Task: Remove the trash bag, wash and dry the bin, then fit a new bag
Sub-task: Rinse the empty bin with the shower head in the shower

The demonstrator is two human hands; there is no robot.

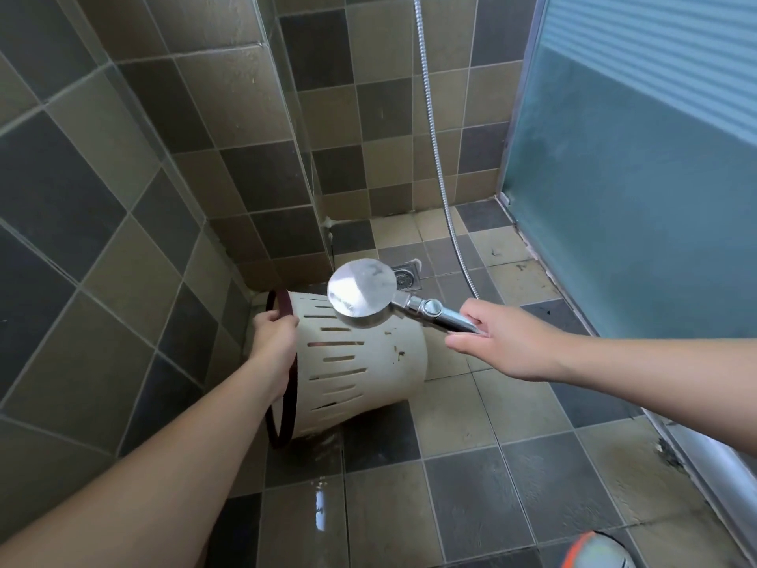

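My left hand, arm extended, grips the dark rim of the bin, tipped on its side at the left wall. My right hand holds the shower head over it.

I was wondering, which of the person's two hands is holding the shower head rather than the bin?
The right hand grips the chrome handle of the shower head; the left hand grips the dark red rim of the cream slotted bin, which lies tipped sideways.
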